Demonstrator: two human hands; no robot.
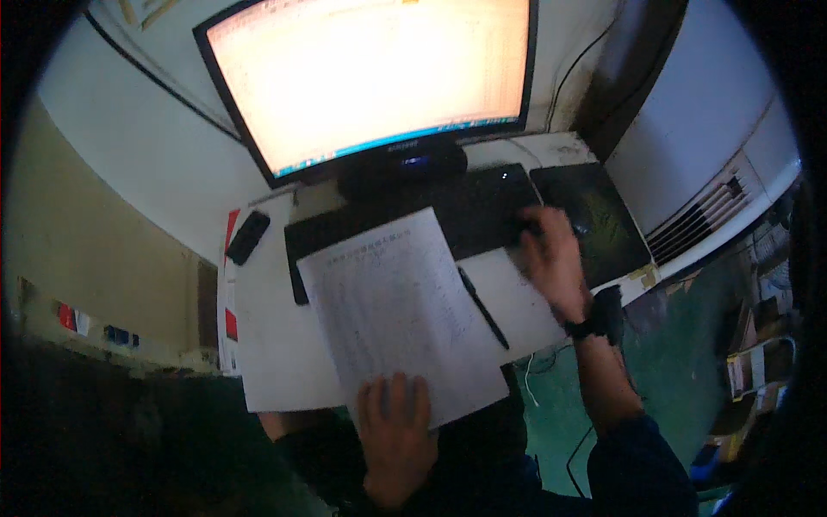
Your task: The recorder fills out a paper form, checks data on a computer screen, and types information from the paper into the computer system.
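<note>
My left hand [396, 435] lies flat on the lower edge of a printed sheet of paper [388, 310], its fingers stretched out and slightly apart. The sheet's upper part covers some of the black keyboard [482, 207]. At the keyboard's right end is my right hand [551, 263], with a dark band on its wrist. Its fingers are apart and bent down toward the keys, a little blurred; I see nothing held in them. A dark pen [484, 308] lies on the white desk [284, 345], just right of the paper.
A lit monitor [370, 77] stands at the back of the desk. A dark mouse pad [594, 220] lies right of the keyboard, and a small black device [249, 238] is on the left. A white vented cabinet [706, 146] borders the right side. Shelving [758, 370] stands beyond.
</note>
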